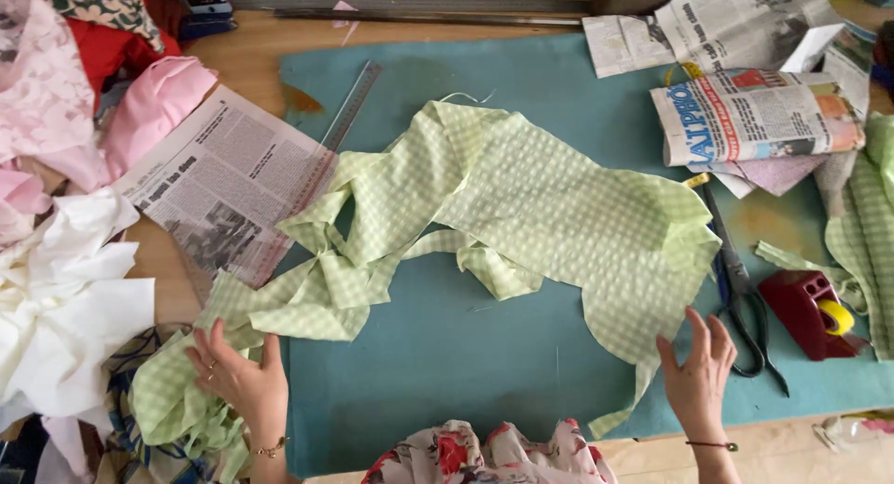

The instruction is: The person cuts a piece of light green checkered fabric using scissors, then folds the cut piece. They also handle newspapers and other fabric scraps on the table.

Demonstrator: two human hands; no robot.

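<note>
While the left hand [237,377] lies flat and open on the bunched end of the green checked cloth [521,204], at seven o'clock on the blue mat [447,354], the cloth runs twisted across the middle. If that hand pulls, the knot-like twist may get tighter, or the newspaper sheet [219,181] and clear ruler [346,107] at ten o'clock may slide. At five o'clock the right hand [697,372] rests open, fingers spread, on the cloth's other edge. Scissors [740,293] lie just beside it, so a quick sweep might bump the blades. The red tape holder [808,312] sits at four o'clock.
</note>
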